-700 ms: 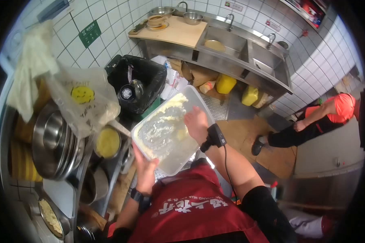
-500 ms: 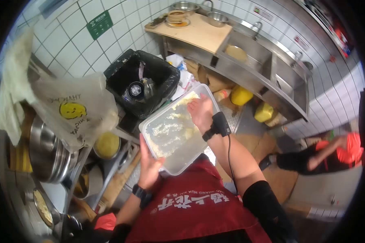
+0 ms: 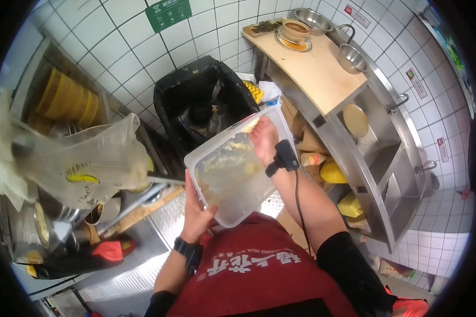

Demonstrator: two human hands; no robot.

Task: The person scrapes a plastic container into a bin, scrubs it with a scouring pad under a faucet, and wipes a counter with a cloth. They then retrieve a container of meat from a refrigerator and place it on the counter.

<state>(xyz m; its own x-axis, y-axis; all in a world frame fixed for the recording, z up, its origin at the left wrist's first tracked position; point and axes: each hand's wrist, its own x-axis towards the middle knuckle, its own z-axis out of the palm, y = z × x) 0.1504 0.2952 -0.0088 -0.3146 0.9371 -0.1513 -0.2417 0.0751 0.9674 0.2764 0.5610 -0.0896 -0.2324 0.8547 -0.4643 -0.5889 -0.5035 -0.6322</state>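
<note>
My left hand (image 3: 198,212) grips the near left edge of a translucent plastic food container (image 3: 230,203), its thumb over the rim. The container tilts away from me, and its far end overlaps the near edge of a bin lined with a black bag (image 3: 166,87). Pale, crumbly food scraps (image 3: 230,161) cling to the container's floor. Inside its far right part, my right hand (image 3: 264,138) has its fingers curled in against the scraps. Whether it holds any of them is hidden.
A hanging plastic bag (image 3: 84,158) is at the left, before stacked steel pans. At the right are a steel sink (image 3: 375,137) and a wooden board (image 3: 301,66) with bowls. Yellow containers (image 3: 333,171) stand beneath the sink. Another person's red clothing (image 3: 407,306) shows bottom right.
My view has turned, so the sink sits farther right. The scraps lie more toward the container's far side. My right hand stays inside, fingers more curled; my left hand keeps its grip.
</note>
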